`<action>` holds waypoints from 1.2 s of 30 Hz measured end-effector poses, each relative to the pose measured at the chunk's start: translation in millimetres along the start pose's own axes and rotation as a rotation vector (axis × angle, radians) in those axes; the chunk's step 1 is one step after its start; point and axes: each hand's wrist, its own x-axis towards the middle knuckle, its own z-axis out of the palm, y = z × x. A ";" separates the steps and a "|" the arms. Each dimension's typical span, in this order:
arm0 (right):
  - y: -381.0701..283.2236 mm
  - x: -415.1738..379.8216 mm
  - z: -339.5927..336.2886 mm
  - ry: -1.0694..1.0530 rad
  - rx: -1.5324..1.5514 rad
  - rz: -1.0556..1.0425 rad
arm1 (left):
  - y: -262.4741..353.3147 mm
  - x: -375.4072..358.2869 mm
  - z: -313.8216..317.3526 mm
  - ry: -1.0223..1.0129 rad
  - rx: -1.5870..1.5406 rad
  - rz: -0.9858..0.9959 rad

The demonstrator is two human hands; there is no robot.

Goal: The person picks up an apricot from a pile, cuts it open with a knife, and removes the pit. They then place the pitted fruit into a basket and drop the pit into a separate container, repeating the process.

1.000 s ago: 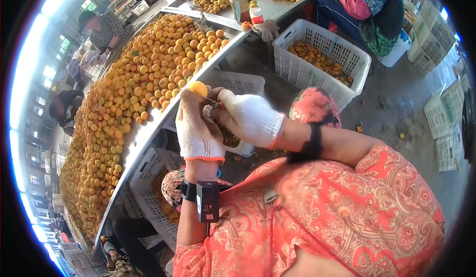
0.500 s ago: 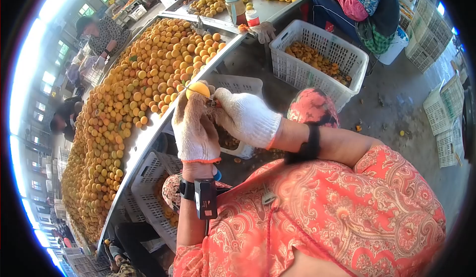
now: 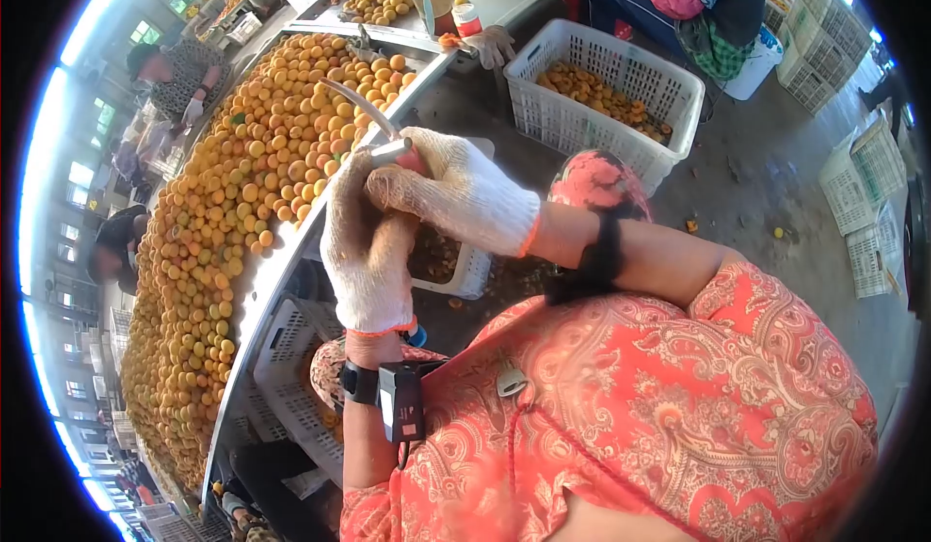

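Note:
My right hand [image 3: 461, 188], in a white knitted glove with stained fingers, is closed round the reddish handle of a knife [image 3: 366, 106]. The thin, curved blade points up and left, over the table edge. Directly below and left of it, my left hand [image 3: 361, 246] wears a similar glove and has its fingers curled in. The two hands touch. Whatever the left fingers hold is hidden from view. Beyond the hands, a large heap of orange apricots [image 3: 242, 188] covers the metal table [image 3: 276, 295].
A white crate [image 3: 601, 106] of cut apricots stands right of the table. More crates sit under the table edge [image 3: 291, 358] and at far right [image 3: 858, 193]. A bottle [image 3: 432, 4], a red-and-white jar [image 3: 466, 20] and a glove [image 3: 495, 46] lie behind. Other people sit around.
The whole apricot that showed at my left fingertips is out of sight. My right hand has turned, and the knife blade now rises clear of both hands.

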 end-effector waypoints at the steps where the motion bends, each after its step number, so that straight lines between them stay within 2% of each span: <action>1: -6.4 -0.9 -2.8 -0.027 0.089 0.035 | 5.0 -0.7 3.2 0.023 -0.071 -0.064; 3: -17.7 -4.4 -3.7 -0.052 0.216 0.085 | 11.1 -0.5 4.9 0.063 -0.169 -0.180; 4: -18.7 -5.1 -4.5 -0.046 0.217 0.091 | 7.7 0.4 3.8 0.049 -0.297 -0.164; 6: -18.7 -5.0 -7.2 -0.064 0.451 0.373 | 8.2 -0.6 5.2 0.101 -0.424 -0.264; 7: -19.5 -7.0 -9.4 -0.089 0.569 0.392 | 1.2 -0.6 -0.8 -0.010 -0.618 -0.260; 8: -19.1 -7.2 -12.2 -0.089 0.570 0.393 | -1.1 0.1 -2.6 -0.009 -0.618 -0.262; 10: -18.9 -7.7 -13.3 -0.085 0.759 0.404 | -4.8 0.7 -9.3 -0.231 -0.938 -0.259; 12: -18.0 -8.1 -19.8 -0.120 0.700 0.373 | -9.5 1.1 -10.8 -0.233 -1.019 -0.253; 14: -21.0 -6.6 -21.4 -0.156 0.640 0.332 | 1.5 -1.7 4.3 0.072 -0.785 -0.274; 15: -25.2 -8.5 -18.8 -0.090 0.549 0.286 | 4.7 -1.3 10.5 0.095 -0.733 -0.285; 16: -27.3 -9.1 -14.4 -0.025 0.455 0.243 | 3.6 -0.7 9.0 0.095 -0.733 -0.283; 17: -12.5 -4.7 -9.9 0.011 0.338 0.097 | 1.0 -1.0 6.9 0.060 -0.615 -0.319; 18: -6.6 -3.4 -9.4 0.005 0.337 0.100 | -1.0 -2.0 5.1 0.026 -0.498 -0.354; 20: 0.7 -2.9 -8.6 -0.079 0.054 -0.044 | 0.9 -0.5 8.6 0.047 -0.280 -0.387; 25: -9.8 -5.2 -6.0 -0.070 0.270 0.065 | -7.6 -0.4 -0.3 -0.015 -0.339 -0.313; 26: -10.4 -4.8 -6.4 -0.053 0.343 0.147 | -8.6 -1.2 1.2 -0.015 -0.343 -0.319; 28: -6.3 -2.3 -5.1 -0.036 0.416 0.229 | -9.0 0.6 4.2 0.057 -0.333 -0.326; 31: 8.1 -1.2 -2.5 0.011 0.253 0.143 | -11.7 4.6 3.6 0.048 -0.191 -0.299; 33: 9.4 -3.8 -2.4 0.069 -0.005 -0.005 | -11.9 5.7 1.8 0.058 -0.042 -0.212; 36: 8.7 -4.1 -2.8 0.047 -0.076 -0.013 | -12.8 4.5 -2.1 0.072 0.141 -0.141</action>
